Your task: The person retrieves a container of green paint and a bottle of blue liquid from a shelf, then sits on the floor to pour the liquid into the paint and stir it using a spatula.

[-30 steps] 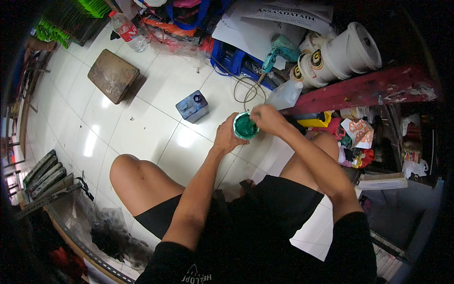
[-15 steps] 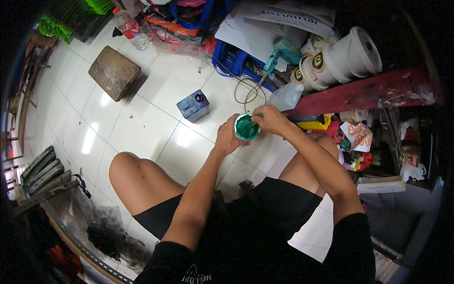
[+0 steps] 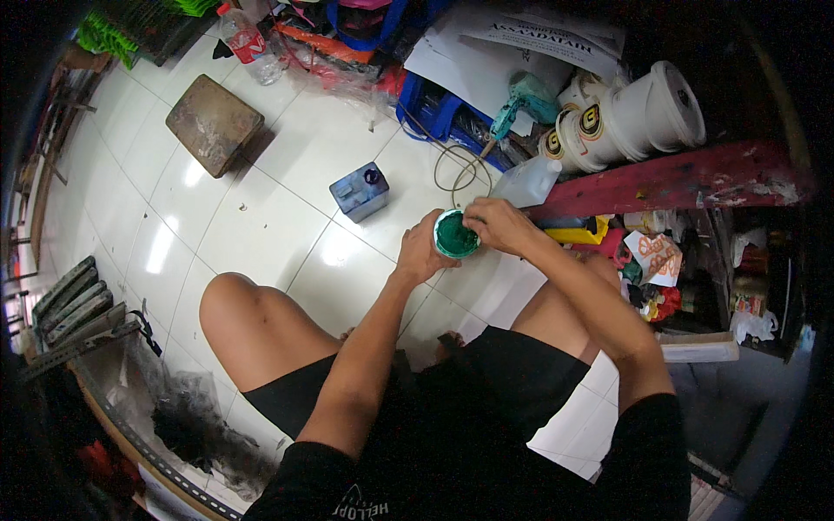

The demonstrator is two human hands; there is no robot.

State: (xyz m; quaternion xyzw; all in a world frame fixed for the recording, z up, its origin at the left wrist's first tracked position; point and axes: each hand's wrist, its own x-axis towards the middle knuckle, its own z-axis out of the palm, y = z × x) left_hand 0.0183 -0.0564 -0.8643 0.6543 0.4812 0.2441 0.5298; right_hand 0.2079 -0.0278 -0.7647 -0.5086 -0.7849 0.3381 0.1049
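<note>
A white-rimmed tub (image 3: pixel 436 236) of thick green paint (image 3: pixel 455 234) is held over the floor between my knees. My left hand (image 3: pixel 419 250) wraps round its left side and underneath. At the tub's right rim, my right hand (image 3: pixel 497 226) is closed in a pinch, fingertips over the paint. It grips a thin green-smeared stick that dips into the tub; fingers hide most of it now. Just beyond the tub, a blue-stained square jerrycan (image 3: pixel 360 193) stands on the white tiles.
A worn brown metal tin (image 3: pixel 213 124) sits farther left, near a plastic bottle (image 3: pixel 250 45). To the right are a translucent jerrycan (image 3: pixel 527 181), white buckets (image 3: pixel 638 117), a teal-smeared heat gun (image 3: pixel 526 100) with a looped cable, and a red beam (image 3: pixel 669 178). Squeegee-like bars (image 3: pixel 74 300) lean at left.
My right hand has shifted slightly down and in at the tub's rim, with the stick's green top no longer showing. The paint's surface looks smoother. My left hand keeps its hold.
</note>
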